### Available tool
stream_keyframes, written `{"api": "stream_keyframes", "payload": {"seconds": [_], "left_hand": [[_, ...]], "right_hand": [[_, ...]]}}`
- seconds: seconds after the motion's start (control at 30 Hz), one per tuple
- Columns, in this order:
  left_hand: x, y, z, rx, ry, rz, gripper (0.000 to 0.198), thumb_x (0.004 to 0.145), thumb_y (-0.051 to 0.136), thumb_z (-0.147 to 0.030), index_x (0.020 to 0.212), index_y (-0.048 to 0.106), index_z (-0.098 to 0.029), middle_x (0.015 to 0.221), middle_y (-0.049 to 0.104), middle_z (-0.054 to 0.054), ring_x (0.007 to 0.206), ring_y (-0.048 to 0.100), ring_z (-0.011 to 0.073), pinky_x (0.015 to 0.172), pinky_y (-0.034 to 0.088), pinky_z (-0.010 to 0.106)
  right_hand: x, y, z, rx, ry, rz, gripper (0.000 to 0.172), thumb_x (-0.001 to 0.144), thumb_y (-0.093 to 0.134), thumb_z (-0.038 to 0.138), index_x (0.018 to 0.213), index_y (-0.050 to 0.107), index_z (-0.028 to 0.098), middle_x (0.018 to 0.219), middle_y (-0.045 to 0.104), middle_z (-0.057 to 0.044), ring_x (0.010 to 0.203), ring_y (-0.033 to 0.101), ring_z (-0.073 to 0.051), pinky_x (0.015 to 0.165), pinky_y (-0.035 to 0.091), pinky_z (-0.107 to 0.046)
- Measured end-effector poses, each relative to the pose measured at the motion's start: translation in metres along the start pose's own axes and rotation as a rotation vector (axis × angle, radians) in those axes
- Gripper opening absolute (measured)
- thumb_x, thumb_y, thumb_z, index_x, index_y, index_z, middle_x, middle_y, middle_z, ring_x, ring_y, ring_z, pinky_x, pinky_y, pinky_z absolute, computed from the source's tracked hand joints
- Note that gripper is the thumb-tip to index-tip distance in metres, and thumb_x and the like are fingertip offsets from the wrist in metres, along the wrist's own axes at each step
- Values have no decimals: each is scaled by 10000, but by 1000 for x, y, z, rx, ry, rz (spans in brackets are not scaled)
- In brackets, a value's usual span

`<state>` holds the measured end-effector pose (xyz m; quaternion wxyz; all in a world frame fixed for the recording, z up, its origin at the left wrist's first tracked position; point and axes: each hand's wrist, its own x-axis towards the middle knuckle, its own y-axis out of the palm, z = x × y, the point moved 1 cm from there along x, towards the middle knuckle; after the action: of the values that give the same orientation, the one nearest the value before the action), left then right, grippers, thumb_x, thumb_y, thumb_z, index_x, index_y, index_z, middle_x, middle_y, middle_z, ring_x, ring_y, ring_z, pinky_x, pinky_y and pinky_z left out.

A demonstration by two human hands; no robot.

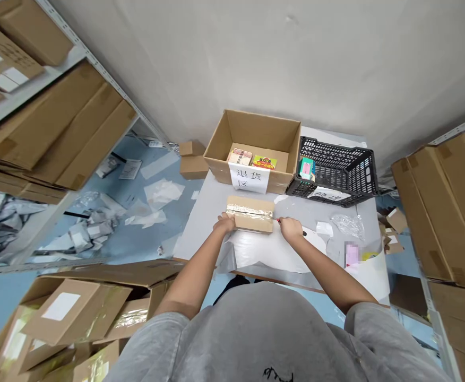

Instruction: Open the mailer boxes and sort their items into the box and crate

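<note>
**Taped carton held at both ends on the table**

The small taped carton (252, 215) lies flat on a white mailer bag (264, 253) between the two hands. The left hand (224, 223) has its fingers folded over the carton's left end, holding it. The right hand (291, 228) sits at the carton's right end. Its fingers are closed round a slim red-tipped tool (304, 233), and the red tip touches the carton's right edge.

Beyond the fingers stands an open cardboard box (256, 130) with a white paper label (248, 178) and a few packets inside. A black plastic crate (352, 170) stands just beside it, beyond the right fingers. A scrap of clear film (347, 224) lies right of the right fingers on the grey table (206, 207).
</note>
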<state>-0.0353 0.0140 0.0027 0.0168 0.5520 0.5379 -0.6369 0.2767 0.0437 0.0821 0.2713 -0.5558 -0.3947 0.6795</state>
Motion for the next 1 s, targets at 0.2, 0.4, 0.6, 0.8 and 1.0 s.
{"api": "stream_keyframes", "payload": {"seconds": [0.2, 0.4, 0.6, 0.8, 1.0], "left_hand": [[-5, -6, -3, 24, 14, -2, 790, 1055, 351, -638, 1663, 326, -134, 1695, 410, 296, 1488, 560, 423, 1195, 472, 536], [-25, 2, -15, 190, 33, -268, 881, 1048, 400, -470, 1772, 107, -62, 1833, 135, 290, 1713, 130, 438, 1342, 180, 669], [-35, -2, -54, 302, 705, -350, 857, 1036, 503, -423, 1797, 187, -185, 1860, 153, 178, 1742, -2, 335, 1381, 83, 626], [-10, -10, -88, 316, 1043, -109, 783, 1015, 636, -532, 1730, 399, -317, 1800, 351, 138, 1688, 253, 364, 1379, 162, 586], [2, -5, -97, 449, 1066, -44, 724, 1065, 530, -485, 1740, 383, -268, 1809, 319, 175, 1680, 238, 404, 1361, 161, 612]], "right_hand": [[-13, 16, -32, 210, 202, -129, 328, 1152, 465, 340, 1305, 724, 208, 1157, 805, -155, 1065, 772, -268, 854, 498, -304], [-2, 44, -4, 743, 275, -147, 227, 1115, 540, 401, 1234, 653, 244, 1012, 786, -35, 835, 745, -190, 711, 489, -236], [17, 52, 32, 868, 383, -241, 313, 991, 709, 431, 1208, 602, 233, 1013, 758, -27, 934, 734, -216, 746, 495, -249], [17, 58, 43, 838, 410, -222, 335, 1012, 691, 435, 1264, 580, 244, 1076, 770, -35, 1006, 743, -230, 787, 496, -266], [15, 54, 47, 780, 518, -214, 450, 1012, 727, 456, 1363, 542, 243, 1151, 776, -69, 1108, 751, -250, 861, 525, -291]]}}
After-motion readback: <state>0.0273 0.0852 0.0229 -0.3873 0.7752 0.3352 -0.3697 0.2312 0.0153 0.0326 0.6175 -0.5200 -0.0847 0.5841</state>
